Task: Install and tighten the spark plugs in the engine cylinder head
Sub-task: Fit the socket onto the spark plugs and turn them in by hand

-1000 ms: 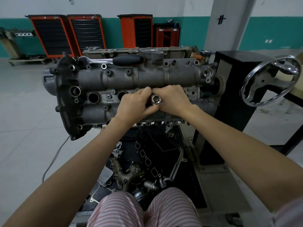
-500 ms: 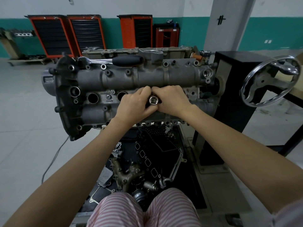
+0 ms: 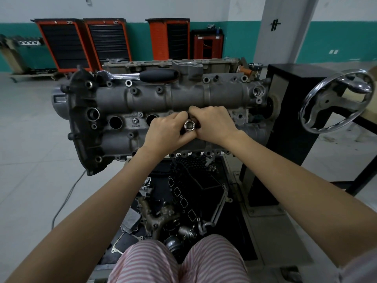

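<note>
The grey cylinder head (image 3: 142, 99) is mounted on a stand, its face toward me. Two open spark plug wells (image 3: 115, 122) show on its left half. A chrome spark plug socket (image 3: 189, 125) sticks out of the head toward me, its square drive end visible. My left hand (image 3: 167, 131) and my right hand (image 3: 214, 124) meet around it, fingers of both curled on the socket. The plug itself is hidden. A ratchet with a black handle (image 3: 157, 75) lies on top of the head.
A chrome handwheel (image 3: 336, 103) on the black stand column (image 3: 285, 119) is to the right. Loose engine parts and a black cover (image 3: 183, 201) lie in the tray under the head. Orange tool cabinets (image 3: 81, 43) line the far wall. A cable (image 3: 67, 197) runs across the floor.
The socket end has shifted slightly left between my hands, and my fingers have turned a little around it. Arms and head stay put.
</note>
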`<state>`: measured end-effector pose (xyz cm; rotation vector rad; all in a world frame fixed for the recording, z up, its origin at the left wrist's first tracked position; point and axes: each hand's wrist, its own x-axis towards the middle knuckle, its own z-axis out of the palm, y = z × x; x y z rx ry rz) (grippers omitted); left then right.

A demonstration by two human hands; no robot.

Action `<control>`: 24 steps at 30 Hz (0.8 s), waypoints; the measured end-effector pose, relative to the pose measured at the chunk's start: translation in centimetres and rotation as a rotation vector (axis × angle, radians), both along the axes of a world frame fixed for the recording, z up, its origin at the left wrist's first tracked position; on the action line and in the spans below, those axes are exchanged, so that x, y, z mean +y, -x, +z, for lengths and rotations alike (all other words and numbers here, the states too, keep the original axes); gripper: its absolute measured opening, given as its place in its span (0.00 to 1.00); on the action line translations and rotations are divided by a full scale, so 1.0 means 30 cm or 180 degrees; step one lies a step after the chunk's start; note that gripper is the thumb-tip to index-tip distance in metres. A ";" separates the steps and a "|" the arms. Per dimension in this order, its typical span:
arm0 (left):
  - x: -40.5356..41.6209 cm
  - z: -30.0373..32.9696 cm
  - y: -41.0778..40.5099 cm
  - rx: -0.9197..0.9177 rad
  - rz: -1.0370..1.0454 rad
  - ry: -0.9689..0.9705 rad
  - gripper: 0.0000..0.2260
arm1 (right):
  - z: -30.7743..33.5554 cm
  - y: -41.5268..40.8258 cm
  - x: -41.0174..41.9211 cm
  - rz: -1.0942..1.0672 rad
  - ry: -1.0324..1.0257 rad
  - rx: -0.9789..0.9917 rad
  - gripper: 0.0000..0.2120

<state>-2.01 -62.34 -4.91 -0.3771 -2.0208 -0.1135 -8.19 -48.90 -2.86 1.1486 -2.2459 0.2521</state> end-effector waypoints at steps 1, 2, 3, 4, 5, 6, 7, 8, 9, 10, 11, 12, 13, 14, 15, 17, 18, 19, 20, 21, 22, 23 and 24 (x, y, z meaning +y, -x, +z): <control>0.000 0.000 0.000 -0.0003 -0.0021 0.0005 0.13 | 0.000 0.001 0.001 0.0011 -0.0014 0.0024 0.09; 0.000 -0.001 0.001 -0.0023 -0.0035 0.0000 0.13 | -0.001 0.001 0.002 0.0015 -0.0040 0.0053 0.09; -0.001 -0.002 0.001 -0.0053 -0.0038 -0.0015 0.13 | -0.001 0.002 0.002 0.0023 -0.0062 0.0067 0.08; -0.001 -0.003 0.001 -0.0082 -0.0041 -0.0042 0.13 | -0.002 0.002 0.002 0.0042 -0.0074 0.0058 0.07; -0.002 -0.004 0.001 -0.0104 -0.0046 -0.0073 0.14 | -0.004 0.002 0.002 0.0062 -0.0082 0.0029 0.07; -0.004 -0.003 0.001 -0.0120 -0.0047 -0.0097 0.15 | -0.004 0.003 0.003 0.0072 -0.0084 -0.0002 0.07; -0.004 -0.002 0.000 -0.0136 -0.0048 -0.0112 0.16 | -0.004 0.004 0.003 0.0066 -0.0073 -0.0023 0.07; -0.005 -0.001 0.000 -0.0148 -0.0053 -0.0124 0.17 | -0.004 0.004 0.004 0.0052 -0.0049 -0.0031 0.07; -0.005 0.000 0.001 -0.0156 -0.0068 -0.0127 0.17 | -0.005 0.004 0.004 0.0041 -0.0011 -0.0037 0.07; -0.005 -0.001 0.001 -0.0154 -0.0082 -0.0116 0.16 | -0.005 0.004 0.005 0.0044 0.0041 -0.0049 0.07; -0.005 -0.001 0.001 -0.0145 -0.0083 -0.0093 0.16 | -0.005 0.003 0.004 0.0060 0.0095 -0.0060 0.08; -0.005 -0.002 0.001 -0.0143 -0.0067 -0.0076 0.16 | -0.005 0.001 0.004 0.0070 0.0126 -0.0062 0.08; -0.004 -0.001 0.000 -0.0157 -0.0045 -0.0086 0.16 | -0.004 -0.001 0.003 0.0066 0.0121 -0.0056 0.08; -0.001 0.001 -0.002 -0.0179 -0.0034 -0.0120 0.16 | -0.003 -0.001 0.001 0.0055 0.0101 -0.0037 0.08; 0.001 0.004 -0.004 -0.0192 -0.0033 -0.0139 0.15 | -0.003 -0.001 0.000 0.0041 0.0083 -0.0006 0.09; 0.004 0.006 -0.005 -0.0167 -0.0031 -0.0051 0.13 | -0.005 0.003 -0.002 0.0008 0.0016 0.0081 0.10; 0.004 0.007 -0.006 -0.0152 -0.0031 0.0012 0.13 | -0.008 0.005 -0.003 -0.0004 -0.0030 0.0136 0.11; 0.005 0.007 -0.006 -0.0149 -0.0038 0.0038 0.13 | -0.010 0.006 -0.003 -0.0010 -0.0068 0.0190 0.12; 0.005 0.007 -0.007 -0.0156 -0.0050 0.0034 0.13 | -0.011 0.007 -0.001 -0.0004 -0.0087 0.0233 0.12; 0.004 0.006 -0.006 -0.0166 -0.0058 0.0023 0.13 | -0.011 0.007 0.000 0.0009 -0.0089 0.0244 0.11; 0.002 0.004 -0.004 -0.0177 -0.0059 0.0006 0.14 | -0.009 0.005 0.001 0.0031 -0.0074 0.0223 0.10; -0.001 0.002 -0.003 -0.0197 -0.0059 -0.0019 0.15 | -0.008 0.001 0.003 0.0053 -0.0036 0.0176 0.08; -0.003 0.001 -0.003 -0.0218 -0.0060 -0.0051 0.16 | -0.008 -0.003 0.004 0.0068 0.0031 0.0126 0.07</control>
